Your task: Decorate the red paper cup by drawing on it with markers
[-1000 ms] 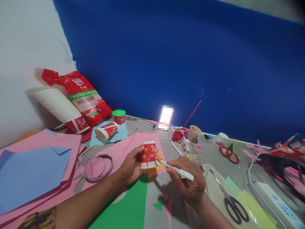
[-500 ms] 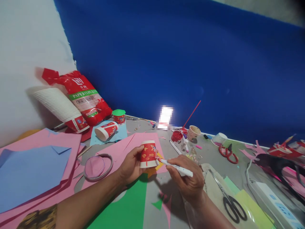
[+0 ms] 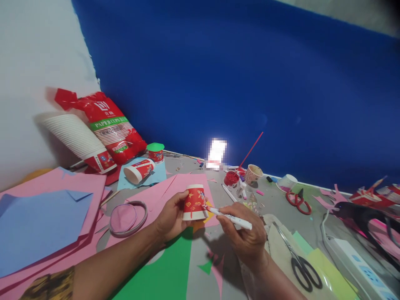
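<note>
Head view: faces forward, down; tabletop [image 3: 200, 285] near, blue backdrop [image 3: 225, 83] beyond.

A: Where is glare being recorded?
B: Detail is being lost in a white, pixelated patch [image 3: 216, 153]; the blue backdrop [image 3: 187, 75] is being left dim.
A: Are shadows being cast?
B: Soft ones are being noted on the pale wall [image 3: 34, 50] beside the stacked cups [image 3: 78, 141] and under the right hand [image 3: 245, 233].
A: Edges?
B: The power strip [image 3: 359, 264] is being stretched; the top-right corner is being darkened.

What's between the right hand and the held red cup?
In the head view, the front of a white marker, gripped by the right hand, pointing at the red cup. Orange paper shows behind; tip contact is unclear.
</note>
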Action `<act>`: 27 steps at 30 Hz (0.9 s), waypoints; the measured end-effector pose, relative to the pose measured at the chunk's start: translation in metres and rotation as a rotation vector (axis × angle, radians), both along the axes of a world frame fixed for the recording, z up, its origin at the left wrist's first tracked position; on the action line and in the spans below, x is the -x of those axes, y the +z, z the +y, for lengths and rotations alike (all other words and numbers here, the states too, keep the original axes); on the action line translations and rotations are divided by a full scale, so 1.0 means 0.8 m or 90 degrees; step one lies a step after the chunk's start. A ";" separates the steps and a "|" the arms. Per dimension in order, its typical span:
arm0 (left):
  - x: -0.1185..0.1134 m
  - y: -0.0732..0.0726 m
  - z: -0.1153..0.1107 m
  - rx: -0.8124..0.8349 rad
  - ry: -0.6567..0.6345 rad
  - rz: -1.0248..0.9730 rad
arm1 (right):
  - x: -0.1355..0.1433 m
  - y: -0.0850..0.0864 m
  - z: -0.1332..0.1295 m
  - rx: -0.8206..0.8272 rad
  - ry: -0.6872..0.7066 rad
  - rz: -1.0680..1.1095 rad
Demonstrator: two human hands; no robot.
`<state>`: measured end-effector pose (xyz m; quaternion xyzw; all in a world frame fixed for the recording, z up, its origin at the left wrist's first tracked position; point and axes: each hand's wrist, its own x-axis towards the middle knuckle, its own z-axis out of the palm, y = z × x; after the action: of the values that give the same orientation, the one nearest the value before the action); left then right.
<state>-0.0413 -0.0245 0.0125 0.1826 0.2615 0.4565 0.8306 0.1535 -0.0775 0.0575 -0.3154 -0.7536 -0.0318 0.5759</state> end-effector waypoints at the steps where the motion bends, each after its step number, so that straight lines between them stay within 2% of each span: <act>1: 0.000 -0.001 0.000 -0.001 0.004 0.000 | 0.000 0.000 0.000 0.004 -0.004 0.000; 5: 0.000 -0.002 0.001 0.006 0.013 -0.007 | -0.002 0.000 0.000 0.013 -0.015 -0.004; 14: 0.005 -0.006 0.003 -0.020 -0.036 -0.030 | -0.003 0.004 0.000 0.019 -0.024 0.006; 27: 0.005 -0.006 0.004 -0.019 -0.038 -0.031 | -0.004 0.006 0.000 0.060 0.030 -0.016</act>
<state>-0.0453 -0.0213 0.0076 0.1917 0.2285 0.4397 0.8472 0.1570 -0.0778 0.0619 -0.3239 -0.7686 0.0136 0.5515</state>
